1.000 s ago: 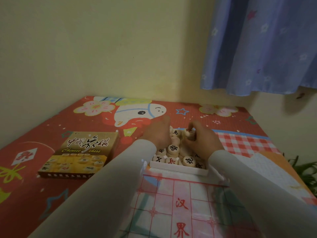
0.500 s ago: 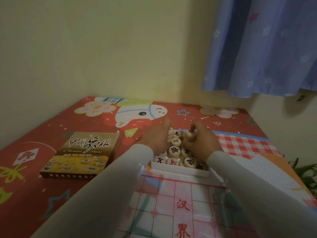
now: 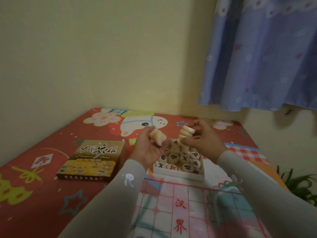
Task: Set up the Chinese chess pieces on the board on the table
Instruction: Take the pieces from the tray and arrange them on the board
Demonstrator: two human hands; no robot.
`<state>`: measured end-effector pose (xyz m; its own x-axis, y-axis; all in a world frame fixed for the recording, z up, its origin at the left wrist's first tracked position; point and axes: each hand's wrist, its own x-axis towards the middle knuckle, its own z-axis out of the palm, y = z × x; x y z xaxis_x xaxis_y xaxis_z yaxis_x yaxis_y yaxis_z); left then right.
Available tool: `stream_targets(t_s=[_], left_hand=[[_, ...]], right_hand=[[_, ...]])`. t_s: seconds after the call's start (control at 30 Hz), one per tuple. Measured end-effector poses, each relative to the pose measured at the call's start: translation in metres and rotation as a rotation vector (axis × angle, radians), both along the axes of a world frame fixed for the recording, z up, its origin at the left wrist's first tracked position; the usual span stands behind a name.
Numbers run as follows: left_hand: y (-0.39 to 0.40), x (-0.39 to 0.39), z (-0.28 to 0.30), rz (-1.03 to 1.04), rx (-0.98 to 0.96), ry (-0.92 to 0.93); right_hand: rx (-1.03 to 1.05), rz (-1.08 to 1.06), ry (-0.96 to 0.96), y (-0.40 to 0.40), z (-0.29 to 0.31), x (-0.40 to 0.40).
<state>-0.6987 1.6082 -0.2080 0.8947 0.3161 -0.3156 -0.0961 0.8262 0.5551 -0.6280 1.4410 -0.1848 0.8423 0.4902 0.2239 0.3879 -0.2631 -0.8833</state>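
- Barely started, I judge: the board point(image 3: 180, 212) at lower centre shows no pieces where visible; most discs sit in the white tray point(image 3: 178, 174) just above it.
- My left hand point(image 3: 151, 150) curls around a few pieces point(image 3: 158, 137); my right hand point(image 3: 204, 143) pinches a short stack point(image 3: 187, 134).
- A second ago both hands were down in the tray; now they're lifted clear, loaded.
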Motion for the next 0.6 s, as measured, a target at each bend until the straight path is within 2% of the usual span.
stream_targets(t_s=[0.07,0.13,0.2,0.27,0.47,0.6], left_hand=[[-0.007,-0.003,-0.001,-0.012,0.063,0.098],[-0.017,-0.01,0.0,-0.028,0.267,0.214],[-0.027,-0.021,0.004,-0.042,0.416,0.25],[-0.037,-0.033,0.009,-0.074,0.461,0.256],[-0.056,-0.067,0.018,-0.141,0.313,0.315],[-0.065,-0.085,0.021,-0.178,0.266,0.331]], right_hand=[[0.027,0.057,0.026,-0.001,0.008,-0.013],[-0.014,0.094,0.003,-0.005,0.014,-0.027],[-0.081,0.112,-0.03,-0.008,0.02,-0.041],[-0.113,0.139,-0.031,-0.008,0.024,-0.053],[-0.241,0.176,-0.092,-0.007,0.028,-0.088],[-0.342,0.167,-0.217,-0.005,0.03,-0.112]])
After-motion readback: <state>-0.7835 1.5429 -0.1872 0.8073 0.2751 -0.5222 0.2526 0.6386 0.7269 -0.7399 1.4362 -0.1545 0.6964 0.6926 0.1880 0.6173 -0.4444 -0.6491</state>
